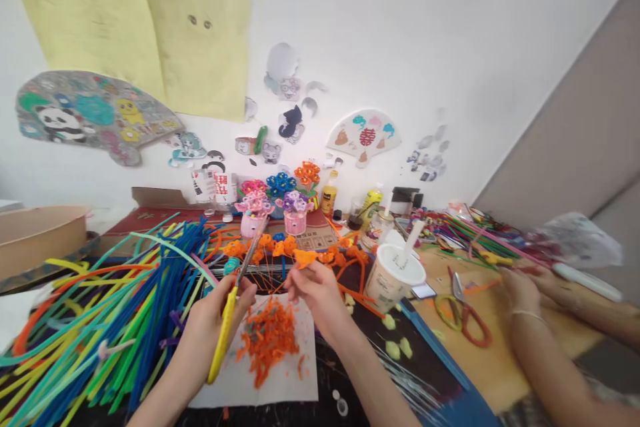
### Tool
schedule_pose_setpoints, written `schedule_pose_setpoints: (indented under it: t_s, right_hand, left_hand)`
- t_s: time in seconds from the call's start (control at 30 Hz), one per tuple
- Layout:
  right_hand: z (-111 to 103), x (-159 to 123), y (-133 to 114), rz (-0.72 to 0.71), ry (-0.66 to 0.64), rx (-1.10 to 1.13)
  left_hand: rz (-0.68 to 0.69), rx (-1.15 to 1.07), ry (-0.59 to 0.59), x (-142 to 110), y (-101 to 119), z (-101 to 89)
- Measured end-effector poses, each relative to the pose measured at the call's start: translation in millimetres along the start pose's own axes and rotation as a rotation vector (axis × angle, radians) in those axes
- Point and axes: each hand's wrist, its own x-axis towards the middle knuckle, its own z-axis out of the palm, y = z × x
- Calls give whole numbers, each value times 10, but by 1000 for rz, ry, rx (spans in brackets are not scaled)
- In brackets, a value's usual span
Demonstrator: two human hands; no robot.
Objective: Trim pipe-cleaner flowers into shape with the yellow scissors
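My left hand (pixel 215 310) is wrapped round a pair of yellow-handled scissors (pixel 227 327), their blades pointing up and away. The fingertips of my right hand (pixel 317 293) pinch a small orange fuzzy piece (pixel 305 258), perhaps of pipe cleaner. Below and between the hands, orange and grey fluff clippings (pixel 270 337) lie heaped on a white paper sheet (pixel 300 390). Just beyond my hands runs a row of orange fuzzy flowers (pixel 285 245) on thin stems.
Many coloured pipe cleaners (pixel 165 307) cover the left. Potted fuzzy flowers (pixel 295 213) stand behind. A white cup (pixel 393 280) is right of my right hand, with red-handled scissors (pixel 467 317) beyond it. Another person's arms (pixel 540 340) rest at the far right.
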Motion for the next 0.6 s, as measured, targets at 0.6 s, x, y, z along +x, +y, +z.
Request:
schedule_pose_setpoints:
  t_s: [0.6]
  right_hand:
    - [273, -23, -19, 73, -43, -255]
  left_hand:
    - [69, -38, -82, -10, -15, 79]
